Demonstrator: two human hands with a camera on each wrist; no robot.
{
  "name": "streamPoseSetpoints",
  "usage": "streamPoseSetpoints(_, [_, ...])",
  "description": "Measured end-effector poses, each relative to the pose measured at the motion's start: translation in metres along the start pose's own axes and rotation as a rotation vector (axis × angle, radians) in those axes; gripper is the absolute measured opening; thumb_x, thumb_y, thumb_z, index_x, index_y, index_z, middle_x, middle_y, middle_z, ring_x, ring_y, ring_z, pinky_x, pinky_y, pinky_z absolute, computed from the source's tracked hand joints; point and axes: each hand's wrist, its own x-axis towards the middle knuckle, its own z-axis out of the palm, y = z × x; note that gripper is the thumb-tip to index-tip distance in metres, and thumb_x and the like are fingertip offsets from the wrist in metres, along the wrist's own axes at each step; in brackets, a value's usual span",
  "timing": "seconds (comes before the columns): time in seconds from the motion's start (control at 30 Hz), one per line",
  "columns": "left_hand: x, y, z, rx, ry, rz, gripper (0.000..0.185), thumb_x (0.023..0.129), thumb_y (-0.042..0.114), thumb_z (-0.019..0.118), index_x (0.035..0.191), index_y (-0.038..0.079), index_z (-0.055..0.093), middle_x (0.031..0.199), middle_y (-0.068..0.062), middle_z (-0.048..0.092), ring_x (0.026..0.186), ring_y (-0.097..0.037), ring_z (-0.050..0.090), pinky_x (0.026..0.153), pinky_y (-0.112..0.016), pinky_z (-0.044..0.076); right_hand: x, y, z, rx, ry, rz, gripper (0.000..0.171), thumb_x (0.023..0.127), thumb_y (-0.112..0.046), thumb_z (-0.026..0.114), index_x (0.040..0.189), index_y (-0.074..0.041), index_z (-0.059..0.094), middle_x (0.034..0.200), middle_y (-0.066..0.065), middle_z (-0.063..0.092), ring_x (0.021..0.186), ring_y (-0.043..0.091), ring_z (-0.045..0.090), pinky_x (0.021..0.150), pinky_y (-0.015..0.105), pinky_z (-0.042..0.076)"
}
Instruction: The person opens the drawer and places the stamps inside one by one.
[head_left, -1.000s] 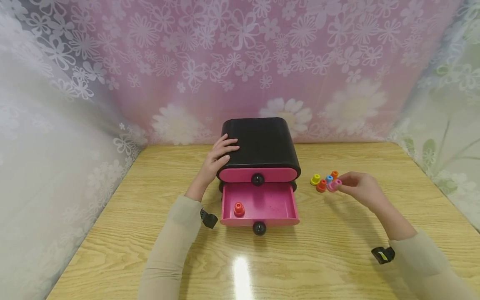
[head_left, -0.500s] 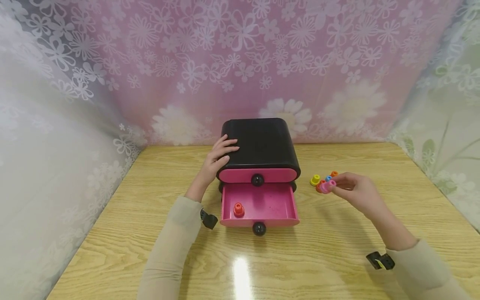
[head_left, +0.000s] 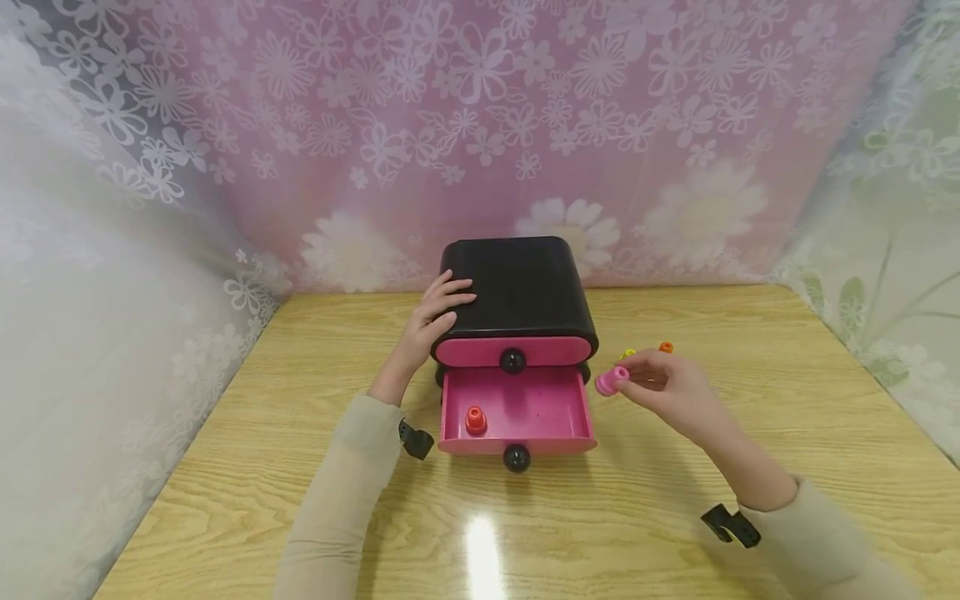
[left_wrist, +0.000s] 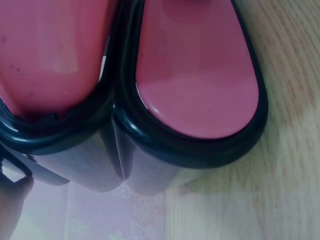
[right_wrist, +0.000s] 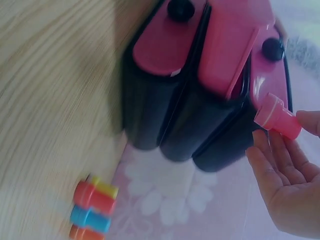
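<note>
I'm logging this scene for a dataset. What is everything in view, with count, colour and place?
Drawer box: one, black, back middle of table.
Open drawer: one, pink, black knob, pulled out at the bottom.
Closed drawer: one, pink, above it.
Red peg: one, in open drawer's left.
Pink peg: one, pinched just right of the open drawer.
Loose pegs: four, yellow, red, blue, orange, on table right of box.
Table: one, light wood.
Left hand: rests on box.
Right hand: pinches pink peg.

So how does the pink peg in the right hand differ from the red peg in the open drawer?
The pink peg is held off the table in the right hand, tilted on its side; the red peg stands upright on the floor of the open drawer, untouched. The pink peg is outside the drawer, to its right; the red peg sits at its left. Both share the same flanged peg shape.
</note>
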Motion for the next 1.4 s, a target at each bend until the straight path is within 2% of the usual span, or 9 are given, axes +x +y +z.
streamPoseSetpoints(0.3, [0.000,0.001,0.000,0.001,0.000,-0.008,0.033,0.079,-0.007,0.037,0.106,-0.022,0.050,0.120,-0.038,0.038,0.125,-0.049,0.010,0.103,-0.050,0.006,0.009,-0.011,0.030,0.120,-0.081,-0.010,0.029,0.077,-0.019,0.068,0.098,0.000,0.063,0.091,0.008,0.064,0.083,0.019,0.063,0.072,0.028,0.050])
streamPoseSetpoints(0.47, [0.000,0.003,0.001,0.002,0.000,-0.012,0.032,0.080,-0.007,0.037,0.106,-0.022,0.050,0.120,-0.038,0.038,0.125,-0.049,0.011,0.103,-0.050,0.006,0.014,-0.014,0.046,0.149,-0.123,-0.021,0.028,0.076,-0.016,0.069,0.098,0.000,0.063,0.093,0.008,0.062,0.084,0.020,0.061,0.074,0.031,0.050])
streamPoseSetpoints(0.67, [-0.001,0.001,0.002,-0.004,0.003,-0.004,0.032,0.079,-0.009,0.037,0.105,-0.022,0.050,0.120,-0.038,0.038,0.124,-0.050,0.010,0.102,-0.051,0.006,0.018,-0.020,0.062,0.106,-0.160,-0.048,0.026,0.075,-0.018,0.069,0.097,-0.004,0.064,0.089,0.004,0.062,0.082,0.017,0.059,0.074,0.031,0.049])
streamPoseSetpoints(0.77, [-0.004,-0.014,0.001,0.004,0.010,0.005,0.034,0.088,0.008,0.040,0.108,-0.017,0.052,0.123,-0.032,0.040,0.127,-0.043,0.012,0.104,-0.045,0.006,0.020,-0.023,0.069,0.090,-0.166,-0.056,0.025,0.075,-0.019,0.070,0.095,-0.006,0.065,0.088,0.002,0.063,0.083,0.017,0.059,0.075,0.032,0.049])
streamPoseSetpoints(0.8, [-0.004,-0.015,0.001,0.004,0.010,0.002,0.034,0.088,0.008,0.040,0.108,-0.017,0.052,0.123,-0.032,0.040,0.127,-0.043,0.012,0.104,-0.045,0.006,0.021,-0.025,0.071,0.087,-0.170,-0.053,0.024,0.074,-0.020,0.070,0.094,-0.007,0.065,0.088,0.001,0.063,0.084,0.017,0.059,0.075,0.032,0.049])
streamPoseSetpoints(0.9, [-0.003,-0.013,0.000,0.005,0.011,0.003,0.034,0.088,0.009,0.040,0.108,-0.017,0.052,0.122,-0.032,0.040,0.127,-0.044,0.012,0.104,-0.045,0.007,0.022,-0.028,0.076,0.098,-0.189,-0.057,0.024,0.075,-0.020,0.070,0.094,-0.006,0.065,0.089,0.002,0.063,0.086,0.018,0.060,0.077,0.034,0.049])
streamPoseSetpoints(1.0, [0.000,0.002,0.002,-0.003,0.007,-0.007,0.033,0.079,-0.007,0.037,0.105,-0.022,0.050,0.120,-0.038,0.038,0.124,-0.050,0.010,0.103,-0.050,0.006,0.022,-0.029,0.080,0.093,-0.209,-0.062,0.022,0.075,-0.019,0.069,0.094,-0.008,0.065,0.088,0.000,0.063,0.085,0.017,0.059,0.077,0.033,0.049])
streamPoseSetpoints(1.4, [0.001,0.004,0.001,0.008,0.012,0.000,0.033,0.078,-0.008,0.037,0.104,-0.022,0.050,0.119,-0.038,0.039,0.123,-0.051,0.011,0.102,-0.051,0.006,0.024,-0.029,0.089,0.043,-0.238,-0.143,0.018,0.075,-0.012,0.068,0.093,-0.007,0.065,0.084,0.000,0.063,0.078,0.013,0.059,0.071,0.030,0.050])
